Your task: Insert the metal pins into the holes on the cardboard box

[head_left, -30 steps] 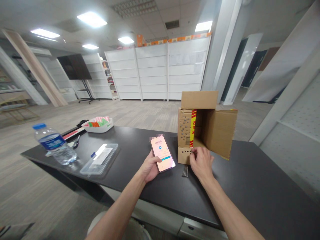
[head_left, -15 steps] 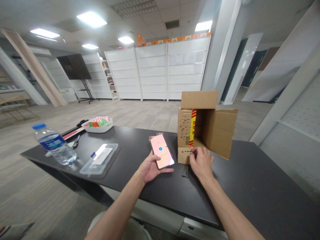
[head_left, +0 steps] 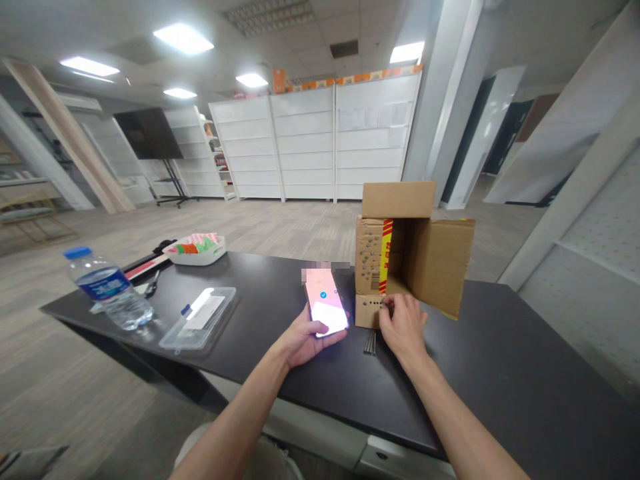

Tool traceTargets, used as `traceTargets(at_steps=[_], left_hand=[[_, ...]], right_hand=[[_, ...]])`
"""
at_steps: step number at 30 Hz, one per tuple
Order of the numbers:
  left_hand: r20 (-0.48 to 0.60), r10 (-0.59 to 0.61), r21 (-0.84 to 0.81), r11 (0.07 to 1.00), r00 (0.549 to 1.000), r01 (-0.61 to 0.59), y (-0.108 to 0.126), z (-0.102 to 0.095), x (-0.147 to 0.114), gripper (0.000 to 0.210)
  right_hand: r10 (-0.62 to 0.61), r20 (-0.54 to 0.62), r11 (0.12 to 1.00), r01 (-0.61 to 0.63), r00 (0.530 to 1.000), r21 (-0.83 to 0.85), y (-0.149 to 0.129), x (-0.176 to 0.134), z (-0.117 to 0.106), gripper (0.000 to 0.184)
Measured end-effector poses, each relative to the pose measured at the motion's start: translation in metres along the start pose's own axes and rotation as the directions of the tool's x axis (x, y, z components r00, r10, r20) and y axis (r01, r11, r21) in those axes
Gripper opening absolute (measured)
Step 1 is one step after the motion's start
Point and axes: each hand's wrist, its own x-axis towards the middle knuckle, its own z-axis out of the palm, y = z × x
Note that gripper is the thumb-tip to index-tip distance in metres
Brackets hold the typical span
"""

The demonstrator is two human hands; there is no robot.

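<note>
In the head view my left hand (head_left: 303,339) is closed around a smartphone (head_left: 323,300), its thumb lying on the lower screen. The lit screen shows pink with a blue check mark and a bright white lower part. My right hand (head_left: 405,323) is pinched at the front bottom flap (head_left: 366,312) of an upright cardboard box (head_left: 373,257), by a row of small dark holes. Whatever lies between its fingertips is hidden. Several thin metal nails or screws (head_left: 369,343) lie on the table just below that flap. Small round grey spots dot the box's left panel.
The box's right flap (head_left: 447,267) swings outward and its top flap (head_left: 399,199) stands up. On the dark table (head_left: 250,373), a clear plastic case (head_left: 200,319), a water bottle (head_left: 107,287) and a white basket (head_left: 200,257) with colourful packets are at the left.
My left hand has turned the phone slightly more upright, and its thumb and fingers have shifted. The lower screen has gone from pink to bright white. My right hand holds its place at the box.
</note>
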Motion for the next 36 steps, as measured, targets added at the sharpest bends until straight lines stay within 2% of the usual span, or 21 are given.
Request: traceTargets(at_steps=[6,14,19,26,29,36], left_hand=[[0.024,-0.027,-0.014,1.000,0.999,0.027,-0.002,0.001,-0.001,0.092],[0.046,-0.023,0.011,1.000,0.999,0.022,-0.002,0.000,-0.001,0.097],[0.050,-0.017,-0.040,0.999,0.999,0.019,0.000,-0.001,-0.001,0.088],[0.024,-0.063,-0.122,0.990,0.998,0.065,0.002,-0.006,0.004,0.058],[0.049,-0.065,-0.138,0.988,0.997,0.071,0.003,-0.006,0.005,0.057],[0.015,-0.023,-0.200,0.979,1.000,0.026,0.008,0.002,0.001,0.059]], right_hand=[[0.005,0.010,1.000,-0.005,1.000,-0.002,0.000,0.000,0.000,0.013],[0.009,0.004,1.000,-0.009,1.000,0.013,0.001,0.000,0.002,0.013],[0.000,-0.002,1.000,0.000,1.000,0.022,0.001,0.001,0.002,0.014],[0.000,0.001,1.000,0.000,1.000,0.013,0.000,0.001,0.000,0.012],[-0.001,0.004,1.000,0.001,1.000,0.015,0.000,0.001,0.000,0.012],[-0.002,0.003,1.000,0.002,1.000,0.014,0.001,0.001,0.001,0.013]])
